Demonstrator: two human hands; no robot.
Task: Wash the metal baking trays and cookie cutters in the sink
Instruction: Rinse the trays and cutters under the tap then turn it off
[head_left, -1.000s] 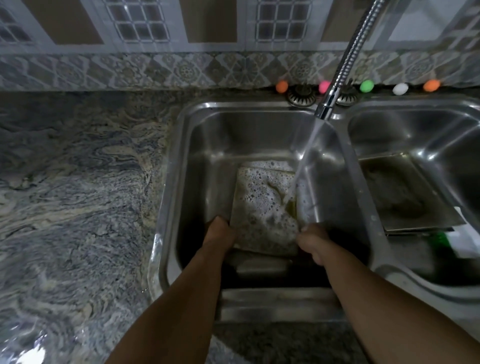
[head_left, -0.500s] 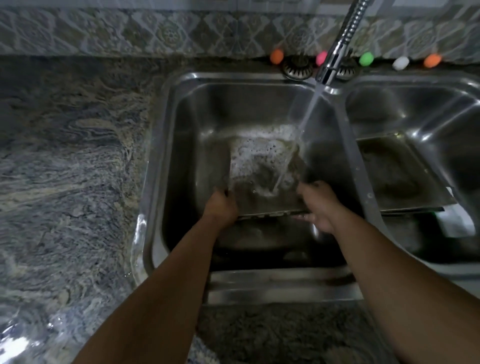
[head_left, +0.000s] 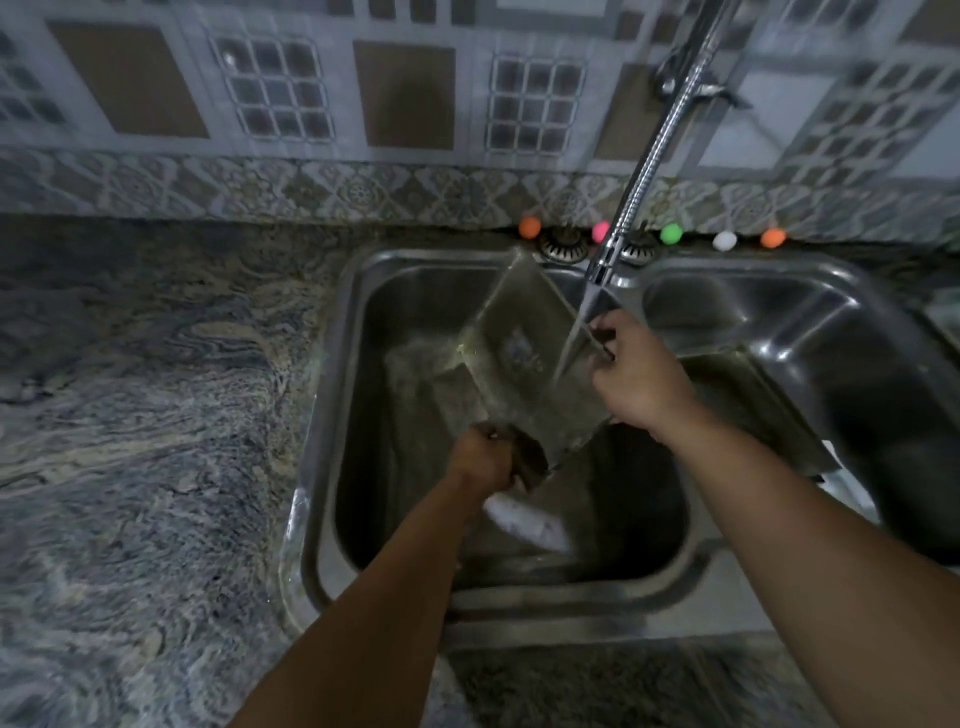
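We see one tray (head_left: 524, 364) held up over the left basin (head_left: 363, 415), tilted steeply, far corner up near the basin's back rim, near corner down by the left hand. Frame is motion-blurred, so fine detail is soft.

Left hand (head_left: 485, 457): fingers curled round the tray's low near corner, gripping it. Right hand (head_left: 631, 376): grasping the tray's right edge, thumb over the rim, fingers wrapped behind as far as we can tell.

Faucet (head_left: 644, 171) hangs in from upper right, a flexible metal hose with its nozzle above the divider between the basins. Water (head_left: 574, 338) is running and lands on the tray's right side, just beside the right hand's thumb. The tray face shows a wet sheen, no clear suds.

Second tray (head_left: 753, 405) lies flat-ish in the right basin (head_left: 831, 322), partly hidden behind the right forearm. A pale object (head_left: 524, 519) sits at the bottom of the left basin under the left wrist; we can't tell what it is. No cookie cutter we can identify.

Along the back ledge: small balls in a row, orange (head_left: 529, 227), pink (head_left: 600, 231), green (head_left: 670, 233), white (head_left: 724, 240), orange (head_left: 772, 237). Two round drain strainers (head_left: 561, 244) sit among them. Granite counter (head_left: 156, 415) to the left, patterned wall tile (head_left: 311, 104) behind.
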